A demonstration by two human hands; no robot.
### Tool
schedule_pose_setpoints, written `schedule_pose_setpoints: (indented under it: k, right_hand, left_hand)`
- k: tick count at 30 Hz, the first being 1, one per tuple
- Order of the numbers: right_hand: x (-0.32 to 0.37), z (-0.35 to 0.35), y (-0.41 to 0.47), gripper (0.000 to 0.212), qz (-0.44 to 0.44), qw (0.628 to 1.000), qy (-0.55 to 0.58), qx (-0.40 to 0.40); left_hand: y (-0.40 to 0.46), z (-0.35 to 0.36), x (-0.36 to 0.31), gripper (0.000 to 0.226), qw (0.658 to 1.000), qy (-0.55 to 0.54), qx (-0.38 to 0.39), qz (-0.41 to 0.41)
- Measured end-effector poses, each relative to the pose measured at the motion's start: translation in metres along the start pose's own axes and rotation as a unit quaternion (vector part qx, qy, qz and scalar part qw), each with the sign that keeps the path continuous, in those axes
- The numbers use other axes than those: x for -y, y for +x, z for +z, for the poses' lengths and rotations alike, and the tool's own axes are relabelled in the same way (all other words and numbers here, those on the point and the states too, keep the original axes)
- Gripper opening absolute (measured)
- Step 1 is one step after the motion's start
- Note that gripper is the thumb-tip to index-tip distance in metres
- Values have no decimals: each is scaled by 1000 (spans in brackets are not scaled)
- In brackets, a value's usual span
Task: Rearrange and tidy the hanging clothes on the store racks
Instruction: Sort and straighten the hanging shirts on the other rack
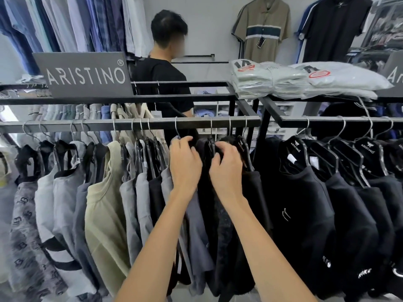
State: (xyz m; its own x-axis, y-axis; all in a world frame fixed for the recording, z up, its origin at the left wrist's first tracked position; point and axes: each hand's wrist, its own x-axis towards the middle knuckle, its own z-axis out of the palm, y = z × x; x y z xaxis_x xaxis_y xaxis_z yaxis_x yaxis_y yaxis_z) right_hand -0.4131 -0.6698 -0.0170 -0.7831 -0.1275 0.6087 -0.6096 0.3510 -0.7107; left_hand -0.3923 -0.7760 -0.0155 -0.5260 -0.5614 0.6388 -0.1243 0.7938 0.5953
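At a clothing store's front rail (130, 124), patterned grey tops (28, 225) and a pale olive sleeveless top (104, 205) hang at the left, giving way to grey and then black garments toward the middle. There the left hand (185, 162) curls over the shoulder of a dark garment just below its wire hook (177, 129), while the right hand (226, 164), close beside it, pinches black fabric (209, 203) at the neck of the neighbouring hanger (245, 153); both hands are closed on cloth. The knitwear looks soft and light, likely to slump or slide off a smooth plastic hanger if tugged by the hem, so the firm hanger shoulders or the hook are judged the safer hold, letting each piece glide along the metal bar. To the right, black shirts (305, 192) hang on branded hangers from an adjoining rail (327, 119). Above, a grey brand sign (85, 75) sits on the rack's top frame, a person in a black shirt (161, 79) stands behind it, bagged folded shirts (283, 79) are stacked on the shelf, and polo shirts (262, 29) hang on the white wall.
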Motion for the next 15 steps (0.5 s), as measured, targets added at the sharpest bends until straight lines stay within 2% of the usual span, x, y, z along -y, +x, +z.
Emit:
schedule_pose_setpoints:
  k: [3,5,8,11,15]
  right_hand:
    - [15,25,-4,28,9,996,47,75]
    - [22,42,-7,40,83,984,38,155]
    - [26,59,-12,59,167,956,23,242]
    - [25,72,-16,56,187,946,21,265]
    - [29,94,-22,46,194,945,23,261]
  left_hand:
    - [4,-14,24,25,994,101,-29,-23]
    - [-1,-20,38,28,987,148,-18,-63]
    - [-12,-25,55,44,984,150,0,-94]
    - [-13,-30,67,63,979,164,-6,-120]
    - [-6,-38,82,64,977,176,4,-119]
